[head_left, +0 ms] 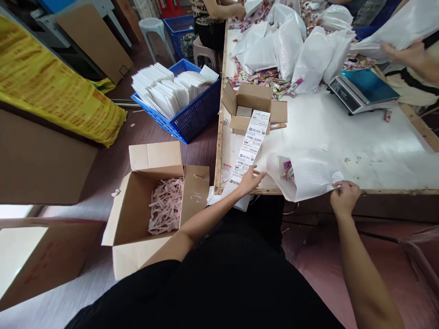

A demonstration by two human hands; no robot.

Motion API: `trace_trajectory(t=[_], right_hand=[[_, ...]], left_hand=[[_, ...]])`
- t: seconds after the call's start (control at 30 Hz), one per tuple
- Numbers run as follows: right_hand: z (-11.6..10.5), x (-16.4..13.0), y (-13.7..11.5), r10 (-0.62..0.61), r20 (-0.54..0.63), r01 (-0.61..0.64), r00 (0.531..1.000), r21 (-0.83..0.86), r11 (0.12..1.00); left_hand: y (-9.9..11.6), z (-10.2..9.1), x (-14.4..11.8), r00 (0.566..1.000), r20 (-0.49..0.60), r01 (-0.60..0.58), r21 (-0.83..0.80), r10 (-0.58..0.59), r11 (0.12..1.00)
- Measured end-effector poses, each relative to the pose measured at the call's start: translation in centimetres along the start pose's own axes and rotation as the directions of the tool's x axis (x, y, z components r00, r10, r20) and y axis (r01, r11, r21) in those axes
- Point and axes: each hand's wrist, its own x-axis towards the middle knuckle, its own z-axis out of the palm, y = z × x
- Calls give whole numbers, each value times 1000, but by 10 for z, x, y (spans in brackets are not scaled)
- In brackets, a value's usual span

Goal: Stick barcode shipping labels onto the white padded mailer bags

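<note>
A white padded mailer bag [313, 176] lies on its side at the table's front edge, its mouth facing left. Inside the mouth, colourful small packets [288, 172] show. My right hand [345, 197] pinches the bag's closed end at the right. Beside the mouth, my left hand [251, 179] has its fingers apart and holds nothing; whether a fingertip touches the bag's rim I cannot tell. Under and behind that hand runs a strip of printed shipping labels [252, 141], coming from a small open carton [254, 94].
A digital scale [365, 89] stands at the right. Filled white bags [290, 43] and loose packets cover the table's far part. On the floor at left are a blue basket of flat mailers [192, 116] and a carton with paper strips [166, 205]. Co-workers' arms show at the far side.
</note>
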Motion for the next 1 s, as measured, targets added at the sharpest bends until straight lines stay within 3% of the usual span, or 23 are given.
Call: trace_trajectory(t=[0.07,0.17,0.23,0.27,0.33,0.43,0.53,0.6,0.73,0.87,0.93,1.0], right_hand=[[-10,-4,-17,45,-109,-46,993,-1,999],[-24,-16,-70,40,-224,-23,974,76,997],[-28,-32,-114,-34,-110,54,993,190,980],[-27,-41,-134,-104,8,99,995,255,962],[-19,-57,-161,-209,247,120,946,332,936],[0,-76,-163,-124,453,6,883,253,967],[18,-86,-140,6,501,-95,865,152,984],[27,-86,-129,3,508,-90,861,147,985],[37,-71,-128,-69,450,-24,890,198,980],[35,-61,-145,-94,417,-2,904,225,974],[28,-66,-157,-114,466,-24,877,281,960],[22,-76,-170,-145,545,-88,826,379,921]], left_hand=[[14,19,24,999,38,35,20,-35,999],[33,39,46,997,54,48,106,-54,993],[40,46,45,998,50,28,110,-33,994],[41,46,38,998,64,13,85,-18,996],[38,43,13,992,127,-14,24,11,1000],[20,28,-35,981,192,-13,32,6,999],[-2,12,-71,964,259,38,76,-57,996],[-13,7,-82,944,317,62,94,-89,994],[-14,10,-79,928,365,31,141,-81,989],[1,14,-69,976,216,-75,222,26,972],[7,15,-65,988,122,-129,269,99,955],[13,15,-61,986,116,-149,286,120,947]])
